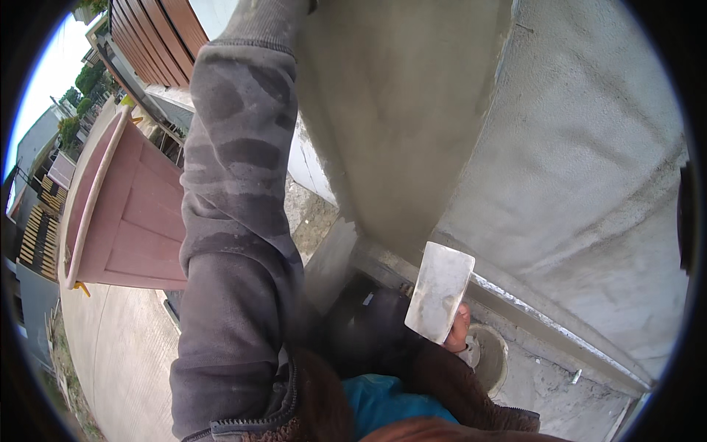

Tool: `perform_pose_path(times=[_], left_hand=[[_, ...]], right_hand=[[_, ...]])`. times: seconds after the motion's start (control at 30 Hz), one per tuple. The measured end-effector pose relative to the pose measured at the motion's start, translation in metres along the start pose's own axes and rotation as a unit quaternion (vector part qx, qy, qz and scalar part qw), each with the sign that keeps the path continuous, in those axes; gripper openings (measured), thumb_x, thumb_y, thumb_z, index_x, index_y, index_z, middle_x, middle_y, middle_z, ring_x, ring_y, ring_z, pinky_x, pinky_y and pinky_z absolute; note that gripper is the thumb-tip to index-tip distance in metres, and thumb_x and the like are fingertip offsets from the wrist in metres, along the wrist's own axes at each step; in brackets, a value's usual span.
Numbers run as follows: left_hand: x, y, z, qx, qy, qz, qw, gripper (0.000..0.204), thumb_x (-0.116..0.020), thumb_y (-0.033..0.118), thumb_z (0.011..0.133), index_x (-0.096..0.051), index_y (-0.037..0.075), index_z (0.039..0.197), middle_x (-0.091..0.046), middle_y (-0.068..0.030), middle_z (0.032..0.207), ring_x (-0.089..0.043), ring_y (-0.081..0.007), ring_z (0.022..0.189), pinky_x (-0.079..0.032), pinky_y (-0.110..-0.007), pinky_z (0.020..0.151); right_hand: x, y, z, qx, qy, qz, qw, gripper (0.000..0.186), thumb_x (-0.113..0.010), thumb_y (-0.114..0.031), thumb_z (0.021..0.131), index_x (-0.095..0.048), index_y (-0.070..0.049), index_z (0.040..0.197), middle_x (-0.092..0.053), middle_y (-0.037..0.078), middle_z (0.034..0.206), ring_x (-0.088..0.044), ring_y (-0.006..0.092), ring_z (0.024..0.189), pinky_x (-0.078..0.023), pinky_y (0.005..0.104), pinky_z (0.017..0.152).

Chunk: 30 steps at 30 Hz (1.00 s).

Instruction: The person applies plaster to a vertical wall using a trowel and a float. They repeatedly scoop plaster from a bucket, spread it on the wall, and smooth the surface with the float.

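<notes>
I judge we're smoothing the wall [401,125]; right grip [458,329] closed on a flat plate [440,291], left grip unseen, can't tell; next, even strokes

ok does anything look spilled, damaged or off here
The left sleeve has dark, damp-looking blotches, unlike the paler cloth around them. Also, a small white scrap lies on the grey ground, lower right.

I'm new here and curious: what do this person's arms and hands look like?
The left sleeve is purplish grey with darker patches and a ribbed cuff. The right hand is bare, partly hidden; the left hand is out of view.
</notes>
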<state>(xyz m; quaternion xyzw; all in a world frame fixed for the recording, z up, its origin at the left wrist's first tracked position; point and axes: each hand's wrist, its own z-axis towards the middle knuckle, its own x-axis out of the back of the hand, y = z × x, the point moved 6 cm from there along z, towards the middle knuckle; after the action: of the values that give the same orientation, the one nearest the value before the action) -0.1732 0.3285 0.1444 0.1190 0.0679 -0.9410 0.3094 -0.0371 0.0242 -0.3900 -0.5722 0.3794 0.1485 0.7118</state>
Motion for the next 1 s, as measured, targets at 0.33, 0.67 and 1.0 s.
perform_pose_path(times=[0.33,0.67,1.0], left_hand=[[0.07,0.018,-0.32,0.161,-0.102,-0.075,0.979,0.037,-0.057,0.007,0.099,-0.057,0.005,0.136,-0.055,-0.0212,0.119,-0.063,-0.0358,0.107,-0.057,-0.042,0.088],[0.029,0.063,-0.191,0.13,-0.034,-0.071,0.988,0.027,-0.068,0.016,0.095,-0.066,0.015,0.121,-0.059,-0.0124,0.115,-0.067,-0.0289,0.093,-0.058,-0.037,0.068],[0.031,0.091,-0.2,0.112,-0.054,-0.093,0.988,0.031,-0.07,0.015,0.093,-0.066,0.015,0.124,-0.056,-0.0132,0.11,-0.067,-0.0278,0.089,-0.058,-0.037,0.064]], right_hand=[[-0.031,-0.022,-0.012,0.067,-0.009,-0.031,0.997,0.067,-0.072,-0.017,0.096,-0.037,-0.002,0.152,-0.058,0.019,0.141,-0.065,0.0252,0.12,-0.056,0.0405,0.099],[-0.014,-0.019,-0.012,0.02,0.021,-0.002,1.0,0.08,-0.073,-0.02,0.094,-0.026,-0.006,0.158,-0.053,0.017,0.147,-0.062,0.028,0.127,-0.055,0.0446,0.104],[-0.014,-0.021,-0.019,0.022,0.051,0.021,0.998,0.083,-0.07,-0.014,0.091,-0.024,-0.008,0.16,-0.053,0.015,0.147,-0.06,0.0293,0.129,-0.052,0.045,0.108]])
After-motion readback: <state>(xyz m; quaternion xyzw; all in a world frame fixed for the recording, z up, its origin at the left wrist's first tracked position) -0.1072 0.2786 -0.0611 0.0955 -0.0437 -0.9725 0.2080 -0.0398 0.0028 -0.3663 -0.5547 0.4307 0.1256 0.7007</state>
